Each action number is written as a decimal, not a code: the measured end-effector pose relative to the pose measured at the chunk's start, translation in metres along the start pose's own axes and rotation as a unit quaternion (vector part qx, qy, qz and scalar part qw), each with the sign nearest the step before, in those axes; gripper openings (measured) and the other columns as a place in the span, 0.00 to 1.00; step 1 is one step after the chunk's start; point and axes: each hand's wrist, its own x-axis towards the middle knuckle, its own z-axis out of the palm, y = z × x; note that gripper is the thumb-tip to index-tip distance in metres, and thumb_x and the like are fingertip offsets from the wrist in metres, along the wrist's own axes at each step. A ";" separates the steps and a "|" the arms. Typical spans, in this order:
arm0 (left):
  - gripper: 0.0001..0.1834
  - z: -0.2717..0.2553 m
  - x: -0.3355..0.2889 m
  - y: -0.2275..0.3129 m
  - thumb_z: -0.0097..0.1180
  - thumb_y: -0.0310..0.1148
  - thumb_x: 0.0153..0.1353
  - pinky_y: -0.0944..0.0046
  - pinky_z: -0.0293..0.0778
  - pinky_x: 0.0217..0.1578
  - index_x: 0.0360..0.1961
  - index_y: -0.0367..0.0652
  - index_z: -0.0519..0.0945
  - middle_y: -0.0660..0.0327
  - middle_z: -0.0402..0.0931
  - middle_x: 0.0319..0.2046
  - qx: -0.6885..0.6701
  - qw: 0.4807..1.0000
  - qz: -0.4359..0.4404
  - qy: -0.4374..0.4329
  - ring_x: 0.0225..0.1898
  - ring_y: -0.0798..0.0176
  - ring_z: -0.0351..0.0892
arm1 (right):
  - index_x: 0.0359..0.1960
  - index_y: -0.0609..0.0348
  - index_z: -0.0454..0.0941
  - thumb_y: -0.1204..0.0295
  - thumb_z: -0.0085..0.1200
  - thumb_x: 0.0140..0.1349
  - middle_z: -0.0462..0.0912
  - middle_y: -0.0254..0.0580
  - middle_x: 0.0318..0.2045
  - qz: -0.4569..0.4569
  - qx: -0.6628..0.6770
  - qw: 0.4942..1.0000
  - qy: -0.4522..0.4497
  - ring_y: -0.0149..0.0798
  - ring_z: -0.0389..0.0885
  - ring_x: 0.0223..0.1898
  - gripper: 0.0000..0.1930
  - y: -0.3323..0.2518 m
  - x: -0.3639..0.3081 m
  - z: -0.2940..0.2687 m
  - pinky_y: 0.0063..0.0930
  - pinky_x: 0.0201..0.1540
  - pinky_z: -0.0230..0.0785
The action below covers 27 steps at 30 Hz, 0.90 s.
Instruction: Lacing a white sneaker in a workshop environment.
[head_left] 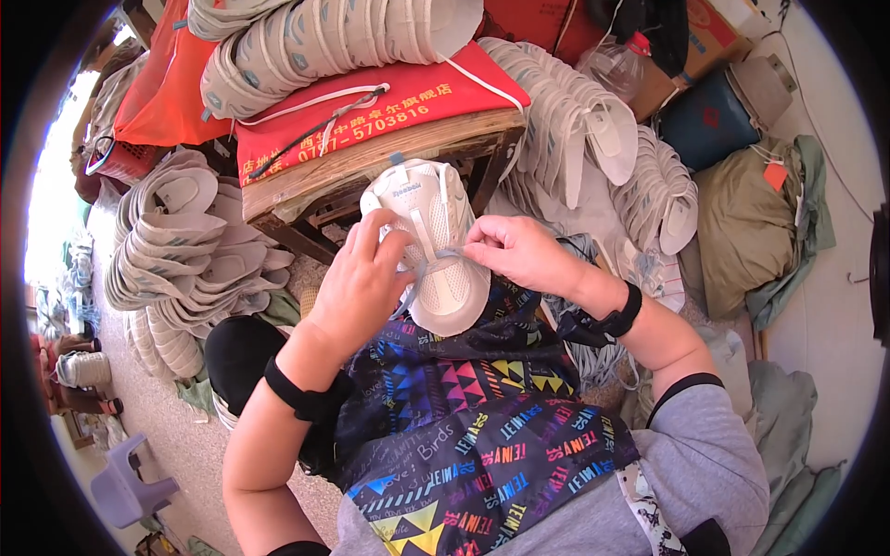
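Holding one lace, two hands flank one shoe.

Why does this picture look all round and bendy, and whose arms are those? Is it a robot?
No robot here! It's a person with two bare hands. The camera sits on their head and looks down, so we see their own arms. Its very wide lens makes straight things look curved near the edges.

The left hand touches a pale shoe above the lap. The right hand seems to pinch a grey lace that crosses the shoe.

Past the shoe is a wooden bench covered with a red bag. On it lie some loose cords and a long row of nested pale shoe parts. More piles of shoe parts sit around the bench.
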 end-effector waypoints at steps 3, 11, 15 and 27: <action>0.24 -0.009 0.007 -0.007 0.68 0.26 0.44 0.51 0.71 0.49 0.44 0.41 0.73 0.55 0.67 0.44 -0.017 0.996 -0.030 -0.087 0.47 0.45 0.74 | 0.35 0.62 0.78 0.67 0.57 0.65 0.76 0.26 0.23 -0.056 0.069 0.995 0.039 0.19 0.70 0.26 0.10 0.014 0.006 0.010 0.20 0.29 0.65; 0.17 -0.022 0.019 -0.006 0.71 0.30 0.39 0.54 0.64 0.42 0.34 0.47 0.80 0.61 0.68 0.35 0.102 0.976 -0.005 -0.193 0.43 0.58 0.74 | 0.32 0.62 0.80 0.64 0.58 0.60 0.82 0.40 0.25 -0.005 0.015 1.000 0.018 0.30 0.78 0.27 0.12 0.010 0.008 0.007 0.28 0.33 0.70; 0.13 -0.016 0.019 -0.008 0.69 0.32 0.39 0.54 0.64 0.43 0.29 0.47 0.81 0.62 0.70 0.36 0.095 0.976 -0.006 -0.196 0.45 0.59 0.74 | 0.29 0.60 0.80 0.64 0.60 0.56 0.80 0.43 0.22 -0.018 -0.005 1.000 -0.016 0.33 0.79 0.25 0.11 0.014 0.016 0.005 0.31 0.32 0.70; 0.12 0.005 0.014 -0.004 0.68 0.36 0.39 0.56 0.63 0.42 0.27 0.51 0.81 0.65 0.74 0.30 0.169 0.974 -0.042 -0.146 0.42 0.60 0.76 | 0.25 0.60 0.76 0.70 0.53 0.53 0.79 0.52 0.23 -0.152 -0.359 0.921 -0.003 0.56 0.80 0.30 0.06 -0.028 0.028 0.011 0.48 0.33 0.72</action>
